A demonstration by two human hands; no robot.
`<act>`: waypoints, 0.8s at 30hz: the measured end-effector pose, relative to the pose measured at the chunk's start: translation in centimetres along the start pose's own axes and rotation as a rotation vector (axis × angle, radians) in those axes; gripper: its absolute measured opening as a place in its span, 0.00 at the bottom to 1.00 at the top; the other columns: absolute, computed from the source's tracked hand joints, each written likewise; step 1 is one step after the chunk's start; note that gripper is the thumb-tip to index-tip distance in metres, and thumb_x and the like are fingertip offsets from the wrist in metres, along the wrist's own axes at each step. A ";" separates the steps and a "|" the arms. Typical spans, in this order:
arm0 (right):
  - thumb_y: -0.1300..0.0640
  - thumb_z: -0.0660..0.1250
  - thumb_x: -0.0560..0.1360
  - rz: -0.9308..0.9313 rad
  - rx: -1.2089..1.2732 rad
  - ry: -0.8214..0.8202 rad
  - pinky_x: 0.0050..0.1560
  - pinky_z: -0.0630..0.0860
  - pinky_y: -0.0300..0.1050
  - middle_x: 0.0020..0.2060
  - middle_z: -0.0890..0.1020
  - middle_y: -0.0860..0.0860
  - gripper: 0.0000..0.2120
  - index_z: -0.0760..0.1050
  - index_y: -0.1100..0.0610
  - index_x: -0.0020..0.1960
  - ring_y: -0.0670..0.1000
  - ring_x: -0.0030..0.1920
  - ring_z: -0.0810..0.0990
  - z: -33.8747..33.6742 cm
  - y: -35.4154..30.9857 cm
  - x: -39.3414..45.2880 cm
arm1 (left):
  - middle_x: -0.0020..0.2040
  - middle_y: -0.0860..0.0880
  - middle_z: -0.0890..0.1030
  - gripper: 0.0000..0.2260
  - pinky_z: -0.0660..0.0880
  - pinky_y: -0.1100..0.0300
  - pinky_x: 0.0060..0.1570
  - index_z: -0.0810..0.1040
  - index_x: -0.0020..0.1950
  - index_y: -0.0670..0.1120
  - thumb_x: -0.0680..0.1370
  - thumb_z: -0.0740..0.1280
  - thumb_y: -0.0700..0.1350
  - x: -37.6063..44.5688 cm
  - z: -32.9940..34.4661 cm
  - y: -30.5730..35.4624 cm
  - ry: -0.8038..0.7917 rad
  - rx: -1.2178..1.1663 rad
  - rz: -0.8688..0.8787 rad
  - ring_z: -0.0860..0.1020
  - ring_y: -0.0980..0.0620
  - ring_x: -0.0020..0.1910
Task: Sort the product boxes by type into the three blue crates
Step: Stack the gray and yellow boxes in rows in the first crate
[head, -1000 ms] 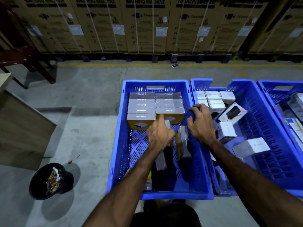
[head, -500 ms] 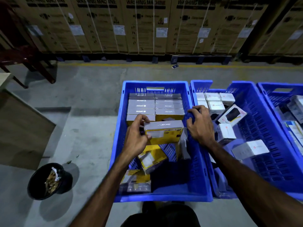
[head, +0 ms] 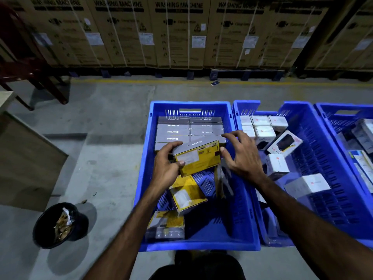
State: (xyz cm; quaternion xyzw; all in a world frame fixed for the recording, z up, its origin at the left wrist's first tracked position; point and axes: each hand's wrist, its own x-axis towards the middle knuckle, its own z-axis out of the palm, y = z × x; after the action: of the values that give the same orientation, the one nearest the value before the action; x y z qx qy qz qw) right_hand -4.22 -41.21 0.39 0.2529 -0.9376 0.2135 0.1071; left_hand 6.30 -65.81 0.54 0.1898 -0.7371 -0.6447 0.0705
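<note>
Holding a yellow-and-grey box [head: 196,158] over the left crate [head: 148,158], just in front of the packed rows. Left hand [head: 168,168] clamped on the box's left end — thumb on the yellow face, fingers over the grey top. Right hand [head: 242,156] spread apart at the box's right end, fingertips at or just touching its edge; a firm grip cannot be told.

Progress, judged from the layout:
- Left crate: grey-topped boxes [head: 190,130] stand in neat rows against the far wall. Two more yellow boxes [head: 186,194] lie loose and tilted on the crate floor nearer the person, with a narrow one leaning beside them — not yet lined up.
- Middle crate [head: 314,122]: small white boxes [head: 260,126] grouped at the far corner; others of the same kind [head: 306,185] lie scattered, along with one white-and-black box [head: 284,144] lying askew.
- Right crate [head: 343,110]: only partly in view, holding a few boxes; contents too blurred to name.

Estimate: sorting by type seems largely done; tidy stacking perhaps half complete.
</note>
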 end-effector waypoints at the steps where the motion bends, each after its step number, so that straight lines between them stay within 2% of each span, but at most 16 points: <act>1: 0.38 0.61 0.78 -0.037 0.006 0.000 0.63 0.70 0.54 0.59 0.76 0.52 0.27 0.74 0.52 0.71 0.53 0.60 0.75 -0.2 -0.1 -0.1 | 0.61 0.47 0.83 0.29 0.85 0.42 0.44 0.81 0.66 0.53 0.73 0.72 0.25 0.2 0.3 0.1 0.007 -0.018 -0.008 0.83 0.42 0.55; 3: 0.34 0.59 0.79 -0.087 -0.007 -0.021 0.64 0.68 0.54 0.59 0.78 0.53 0.31 0.71 0.53 0.73 0.53 0.60 0.76 -0.3 -0.1 -0.2 | 0.56 0.45 0.84 0.27 0.85 0.50 0.43 0.81 0.65 0.51 0.73 0.72 0.25 0.6 0.9 0.3 0.006 -0.036 -0.009 0.84 0.41 0.52; 4: 0.33 0.59 0.79 -0.094 -0.012 -0.038 0.65 0.68 0.54 0.60 0.79 0.53 0.32 0.69 0.53 0.74 0.54 0.60 0.76 -0.2 -0.1 -0.2 | 0.56 0.45 0.84 0.27 0.85 0.51 0.43 0.80 0.64 0.50 0.73 0.71 0.24 0.8 1.2 0.4 -0.008 -0.036 -0.004 0.84 0.43 0.51; 6: 0.32 0.60 0.78 -0.079 -0.008 -0.077 0.66 0.69 0.54 0.62 0.81 0.55 0.34 0.69 0.55 0.74 0.55 0.60 0.78 0.0 0.0 -0.1 | 0.58 0.47 0.83 0.27 0.84 0.45 0.45 0.80 0.61 0.50 0.72 0.70 0.22 1.2 1.7 0.8 -0.050 -0.029 0.014 0.83 0.48 0.49; 8: 0.31 0.60 0.78 -0.068 -0.020 -0.089 0.63 0.70 0.55 0.55 0.83 0.55 0.32 0.72 0.56 0.67 0.56 0.55 0.80 0.2 0.0 0.1 | 0.60 0.48 0.81 0.27 0.83 0.43 0.45 0.81 0.58 0.52 0.72 0.69 0.22 1.6 1.9 1.0 -0.059 -0.035 0.015 0.81 0.53 0.45; 10: 0.31 0.60 0.78 -0.093 -0.055 -0.048 0.56 0.73 0.55 0.46 0.81 0.54 0.29 0.73 0.57 0.58 0.58 0.47 0.79 0.2 -0.2 0.1 | 0.58 0.47 0.81 0.25 0.83 0.47 0.42 0.80 0.58 0.51 0.73 0.70 0.23 2.1 2.1 1.1 -0.003 -0.052 -0.008 0.81 0.55 0.42; 12: 0.34 0.63 0.77 -0.136 -0.057 0.029 0.48 0.73 0.53 0.43 0.79 0.56 0.26 0.73 0.59 0.55 0.59 0.43 0.77 0.2 -0.3 0.1 | 0.57 0.46 0.82 0.20 0.85 0.49 0.44 0.78 0.61 0.49 0.75 0.74 0.30 2.3 2.7 1.3 0.105 -0.086 -0.066 0.83 0.55 0.44; 14: 0.39 0.65 0.76 -0.136 0.008 0.075 0.43 0.71 0.53 0.43 0.76 0.56 0.22 0.71 0.58 0.54 0.59 0.42 0.74 0.1 -0.4 0.0 | 0.57 0.42 0.83 0.17 0.85 0.45 0.50 0.77 0.63 0.46 0.77 0.76 0.40 2.0 4.1 1.8 0.162 -0.238 -0.199 0.86 0.47 0.50; 16: 0.46 0.65 0.73 -0.178 0.038 0.126 0.43 0.71 0.54 0.46 0.75 0.58 0.18 0.68 0.58 0.55 0.59 0.43 0.73 0.2 -0.3 -0.1 | 0.56 0.42 0.85 0.17 0.85 0.43 0.52 0.77 0.65 0.44 0.80 0.73 0.49 1.1 5.8 3.3 0.034 -0.449 -0.350 0.86 0.42 0.50; 19: 0.53 0.65 0.67 -0.330 -0.006 0.171 0.45 0.72 0.55 0.52 0.72 0.58 0.21 0.66 0.59 0.58 0.60 0.48 0.71 0.3 -0.1 0.1 | 0.56 0.42 0.87 0.24 0.84 0.40 0.51 0.78 0.65 0.44 0.79 0.71 0.60 0.3 7.8 5.0 -0.139 -0.553 -0.463 0.87 0.40 0.50; 20: 0.54 0.65 0.66 -0.371 -0.021 0.175 0.45 0.73 0.56 0.53 0.70 0.58 0.22 0.66 0.59 0.57 0.59 0.49 0.71 0.4 0.0 0.2 | 0.57 0.41 0.86 0.24 0.84 0.38 0.49 0.77 0.66 0.44 0.79 0.73 0.59 0.4 8.1 5.2 -0.137 -0.540 -0.477 0.87 0.40 0.50; 22: 0.53 0.67 0.66 -0.393 -0.044 0.167 0.46 0.75 0.57 0.54 0.70 0.57 0.22 0.67 0.58 0.57 0.59 0.50 0.72 0.4 0.3 0.2 | 0.56 0.38 0.86 0.19 0.84 0.36 0.46 0.78 0.65 0.42 0.79 0.74 0.50 0.7 8.3 5.6 -0.085 -0.500 -0.478 0.87 0.39 0.50; 24: 0.50 0.73 0.68 -0.337 -0.070 0.121 0.50 0.74 0.57 0.57 0.72 0.58 0.26 0.67 0.56 0.60 0.60 0.53 0.73 0.7 0.4 0.2 | 0.55 0.40 0.86 0.12 0.85 0.38 0.46 0.78 0.60 0.44 0.78 0.73 0.42 1.2 7.9 5.4 -0.012 -0.438 -0.398 0.86 0.39 0.50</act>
State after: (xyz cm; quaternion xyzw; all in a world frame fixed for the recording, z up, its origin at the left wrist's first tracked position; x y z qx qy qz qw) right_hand -4.63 -41.28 -0.29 0.3891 -0.8806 0.1746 0.2064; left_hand 1.46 -58.47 4.41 0.3072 -0.5292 -0.7906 -0.0225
